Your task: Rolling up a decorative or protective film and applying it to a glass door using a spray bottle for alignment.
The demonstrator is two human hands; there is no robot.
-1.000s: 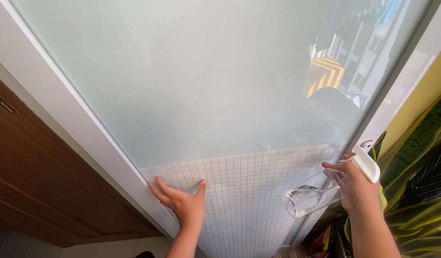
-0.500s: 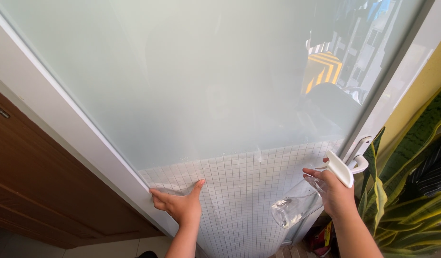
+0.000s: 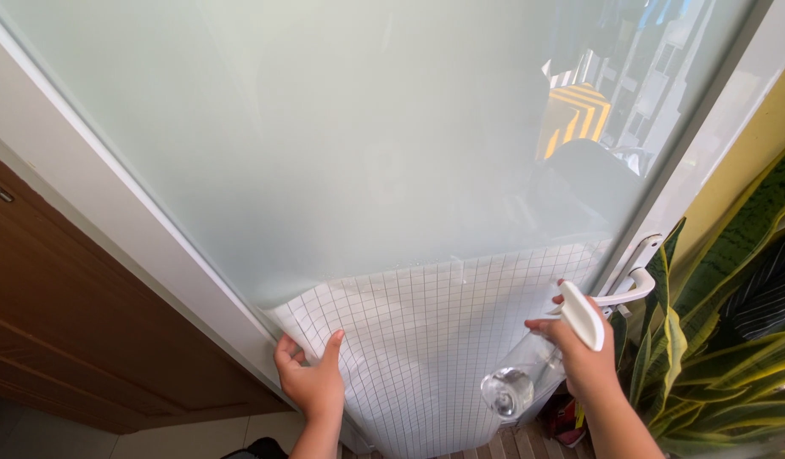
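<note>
A big glass door with a white frame is seen from above, and most of the glass is covered by a milky film. Below the milky part, a white sheet with a grid of small squares is spread over the bottom of the door. The left hand is placed at the left corner of this sheet, near the frame. The corner is pinched between the thumb and the fingers, and the edge is bent up a little there. To the right of the sheet, a clear spray bottle with a white top is gripped by the closed right hand. The bottle is held just in front of the sheet's right side. A white door handle is seen right of the bottle. Green plants are seen further right, and brown wood is seen left of the door.
</note>
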